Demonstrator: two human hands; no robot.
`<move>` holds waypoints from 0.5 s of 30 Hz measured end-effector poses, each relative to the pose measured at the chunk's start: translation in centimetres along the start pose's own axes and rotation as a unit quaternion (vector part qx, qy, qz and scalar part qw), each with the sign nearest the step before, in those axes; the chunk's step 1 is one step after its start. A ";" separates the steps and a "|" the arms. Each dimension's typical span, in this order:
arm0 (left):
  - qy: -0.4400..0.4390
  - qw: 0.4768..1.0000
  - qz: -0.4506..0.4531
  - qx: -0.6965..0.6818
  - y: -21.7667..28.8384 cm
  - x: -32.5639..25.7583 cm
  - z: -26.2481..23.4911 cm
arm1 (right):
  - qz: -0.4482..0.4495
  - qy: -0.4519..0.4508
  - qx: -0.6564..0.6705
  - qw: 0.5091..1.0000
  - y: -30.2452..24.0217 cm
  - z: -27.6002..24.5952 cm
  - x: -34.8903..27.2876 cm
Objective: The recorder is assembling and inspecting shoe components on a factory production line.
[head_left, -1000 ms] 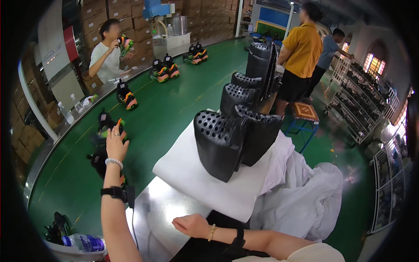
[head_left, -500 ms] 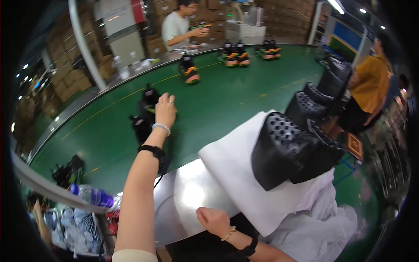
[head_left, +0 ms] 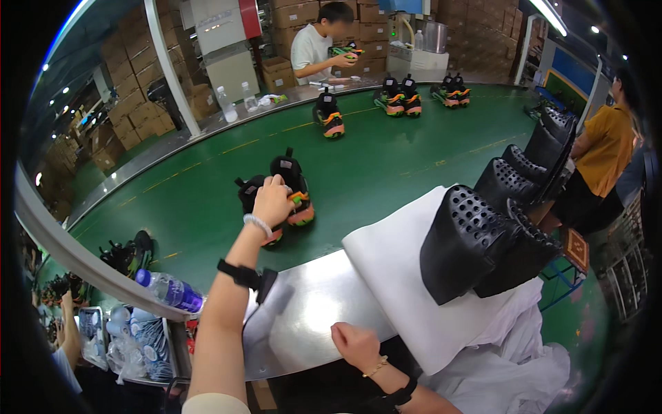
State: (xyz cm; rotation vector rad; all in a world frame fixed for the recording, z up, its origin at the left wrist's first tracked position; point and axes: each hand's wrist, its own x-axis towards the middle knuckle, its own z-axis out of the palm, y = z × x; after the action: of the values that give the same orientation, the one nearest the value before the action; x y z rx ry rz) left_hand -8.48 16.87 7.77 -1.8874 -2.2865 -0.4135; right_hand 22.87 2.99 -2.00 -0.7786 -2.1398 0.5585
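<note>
Two black shoes (head_left: 286, 193) with orange and green soles stand side by side on the green conveyor belt (head_left: 386, 159), just beyond the near steel tabletop (head_left: 310, 317). The left hand (head_left: 272, 201) reaches out over that tabletop and rests on the pair, its fingers (head_left: 277, 182) curled down over the shoes; whether they grip tight or only touch cannot be told. A bead bracelet and a black wristband sit on that forearm.

The right hand (head_left: 355, 343) lies at the near edge of the tabletop, fingers loosely bent, holding nothing, with a thin bracelet at the wrist. Just right of the tabletop a sheet of white paper (head_left: 407, 276) hangs over the edge, and a stack of black perforated moulds (head_left: 476, 252) sits on it. More of the same black moulds (head_left: 531, 165) stand in a row further right.

Left of the tabletop a plastic bottle (head_left: 169, 290) with a blue cap lies on the belt's steel rim. Far across the belt from the tabletop, more pairs of shoes (head_left: 400, 96) stand near its far edge, where a person in a white shirt (head_left: 314, 48) holds a shoe. Another person in an orange shirt (head_left: 607, 148) stands off to the right of the belt.
</note>
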 end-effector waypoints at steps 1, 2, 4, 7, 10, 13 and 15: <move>0.060 0.996 0.029 0.051 1.0 -1.6 -0.6 | 0.003 0.000 0.004 1.000 0.2 0.1 0.0; 0.035 0.997 -0.016 0.069 0.8 -3.1 -1.4 | -0.001 -0.001 0.012 1.000 -0.2 0.1 -0.1; -0.016 0.998 -0.066 -0.006 0.4 -3.9 -1.1 | 0.006 -0.004 0.018 1.000 -0.1 -0.2 0.0; -0.089 0.991 -0.068 -0.076 -0.4 -3.1 -0.6 | 0.043 -0.015 0.061 0.997 0.2 -0.9 0.5; -0.131 0.990 -0.015 -0.056 -2.9 -3.3 -0.8 | 0.206 -0.095 0.231 0.946 -1.3 -3.4 1.8; -0.223 0.965 -0.046 -0.129 -3.0 -5.4 -1.8 | 0.125 -0.017 0.226 0.966 -4.5 -11.6 3.9; -0.158 0.972 -0.035 -0.171 -1.2 -7.5 -1.6 | 0.048 0.093 0.124 0.987 -4.0 -17.6 4.0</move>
State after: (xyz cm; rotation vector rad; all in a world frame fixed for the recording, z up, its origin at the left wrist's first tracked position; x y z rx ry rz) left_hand -8.30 9.18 6.99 -2.1728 -2.6349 -0.5876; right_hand 33.29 5.18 13.15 -0.7659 -1.8285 0.7561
